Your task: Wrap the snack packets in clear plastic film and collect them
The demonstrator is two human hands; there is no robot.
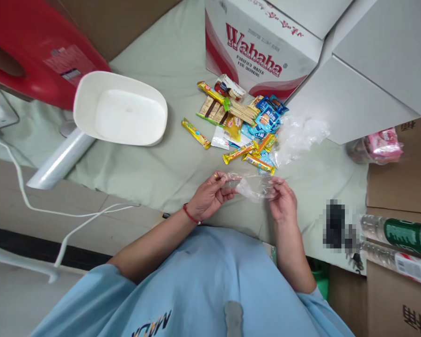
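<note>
A small clear plastic bag (253, 187) is stretched between my two hands, above the near edge of the cloth. My left hand (210, 196), with a red cord at the wrist, pinches its left end. At the other end, my right hand (282, 199) grips the plastic between thumb and fingers. Just beyond lies a heap of wrapped snacks: yellow snack sticks (240, 152), blue packets (268, 117) and a pack of wafer-like bars (214, 110). A crumpled pile of clear bags (298, 135) touches the heap's right side.
A white plastic basin (129, 112) stands left, near a red jug (56, 51) and a roll of clear film (59, 161). Behind the snacks is a Wahaha carton (256, 51). Water bottles (400, 234) and a pink packet in a clear container (384, 145) are at right. White cables (56, 213) hang left.
</note>
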